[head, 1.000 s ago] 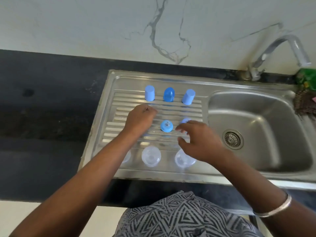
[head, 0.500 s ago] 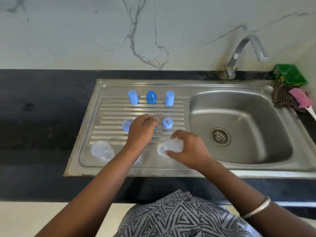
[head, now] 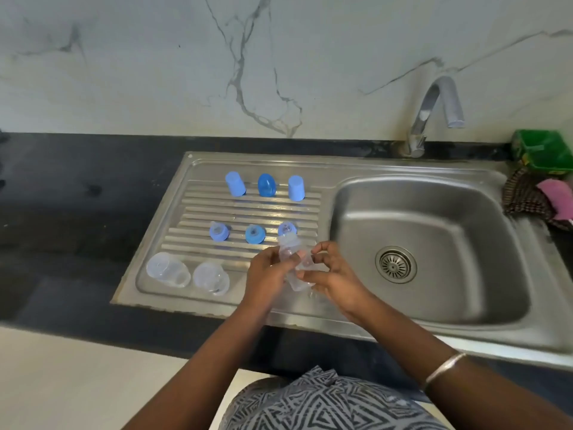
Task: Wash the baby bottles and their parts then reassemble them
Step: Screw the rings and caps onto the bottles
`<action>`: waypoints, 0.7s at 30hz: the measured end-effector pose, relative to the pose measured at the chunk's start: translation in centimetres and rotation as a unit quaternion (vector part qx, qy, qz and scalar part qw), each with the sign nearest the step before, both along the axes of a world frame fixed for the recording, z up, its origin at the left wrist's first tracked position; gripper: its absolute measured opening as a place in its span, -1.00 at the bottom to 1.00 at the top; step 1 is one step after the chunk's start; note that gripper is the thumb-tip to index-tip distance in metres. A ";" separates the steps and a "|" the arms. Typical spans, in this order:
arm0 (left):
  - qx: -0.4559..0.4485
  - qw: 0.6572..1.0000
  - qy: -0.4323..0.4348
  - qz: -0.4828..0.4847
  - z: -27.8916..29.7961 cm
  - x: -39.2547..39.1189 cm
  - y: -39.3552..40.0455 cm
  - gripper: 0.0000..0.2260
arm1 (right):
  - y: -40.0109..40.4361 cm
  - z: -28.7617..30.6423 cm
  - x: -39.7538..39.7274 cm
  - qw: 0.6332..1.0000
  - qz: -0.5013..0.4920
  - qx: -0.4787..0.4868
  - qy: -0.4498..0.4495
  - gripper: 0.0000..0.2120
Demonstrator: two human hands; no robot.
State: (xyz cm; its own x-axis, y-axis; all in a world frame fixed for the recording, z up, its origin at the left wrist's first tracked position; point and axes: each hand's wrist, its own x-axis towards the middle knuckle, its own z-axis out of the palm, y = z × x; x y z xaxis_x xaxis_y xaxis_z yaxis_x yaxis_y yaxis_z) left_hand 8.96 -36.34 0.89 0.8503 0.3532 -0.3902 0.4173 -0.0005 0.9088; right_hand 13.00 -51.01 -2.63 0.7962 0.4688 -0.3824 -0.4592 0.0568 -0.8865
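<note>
A clear baby bottle [head: 293, 262] is held tilted over the front of the steel drainboard [head: 173, 243], with my left hand [head: 268, 270] and my right hand [head: 331, 273] both closed around it. Two more clear bottles [head: 169, 270] [head: 211, 278] lie on their sides at the drainboard's front left. Three blue collars with teats sit in a middle row: left [head: 218, 231], centre [head: 255, 234], right [head: 286, 228], the last partly behind the held bottle. Three blue caps [head: 235, 184] [head: 266, 185] [head: 296, 188] stand at the back.
The sink basin [head: 434, 243] with its drain [head: 396, 264] lies to the right, the tap [head: 434, 110] behind it. A green container [head: 542, 152], a dark scrubber [head: 524, 197] and a pink sponge [head: 558, 198] sit at the far right. Black counter [head: 77, 197] extends left.
My right hand lifted the clear bottle off the drainboard. My left hand left the collar row and took hold of the same bottle. The camera shifted, showing more of the sink.
</note>
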 end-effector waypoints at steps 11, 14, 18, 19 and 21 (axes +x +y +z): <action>0.164 0.982 -0.057 0.076 -2.6 -4.1 -1.2 -0.57 | 3.1 -0.8 8.1 0.834 0.114 -0.350 -0.412 -0.46; 0.213 0.973 -0.068 0.052 -2.6 -4.2 -1.3 -0.45 | 5.5 -0.5 10.1 0.737 0.249 -0.434 -0.454 -0.35; 0.224 0.970 -0.079 0.042 -3.0 -4.2 -1.3 -0.51 | 6.7 -0.8 10.9 0.651 0.325 -0.495 -0.474 -0.49; 0.227 0.970 -0.080 0.042 -3.0 -4.2 -1.4 -0.51 | 6.8 -1.0 10.8 0.644 0.329 -0.495 -0.481 -0.56; 0.228 0.969 -0.085 0.038 -3.2 -4.3 -1.5 -0.51 | 6.7 -1.7 10.7 0.641 0.323 -0.488 -0.496 -0.76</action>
